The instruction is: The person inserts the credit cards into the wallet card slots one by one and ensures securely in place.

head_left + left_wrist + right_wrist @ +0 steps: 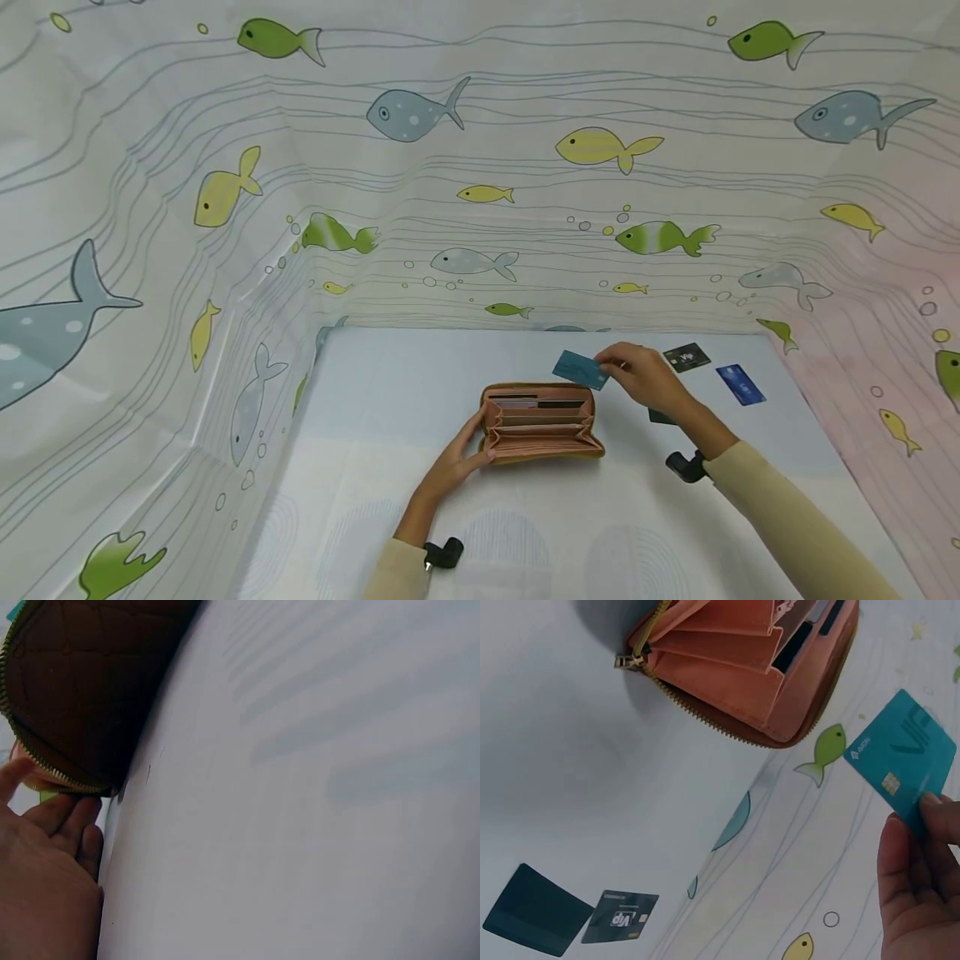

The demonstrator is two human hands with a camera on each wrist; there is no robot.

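Head view looks down on a pale blue table (420, 367), walled on three sides by a white sheet printed with fish (480, 208). An open zip wallet (542, 422) lies near the middle of the table, with bare surface on its near side and to its left as far as the sheet. The left hand (456, 463) rests at the wallet's left end, fingers only lightly bent against its edge, steadying it rather than closing round it. The right hand (643, 375) hovers just beyond the wallet's far right corner and pinches a teal card (580, 369) by one end between thumb and fingertips; the card is in the air, tilted, clear of the wallet.

To the right of that hand, well apart from the wallet, a black card (686, 357) and a blue card (740, 384) lie flat near the table's far edge. A further dark card (662, 417) shows partly under the right wrist.

Right wrist view shows the wallet's salmon-pink lining folded into accordion pockets, a brass-coloured zip (705, 712) running round its rounded edge, and cards standing in slots along one wall. The teal card is smooth and glossy, with a small chip and rounded corners. The left wrist view shows the wallet's outside as dark brown and stitched in a quilted pattern, its curved end touching the fingers (71, 817).
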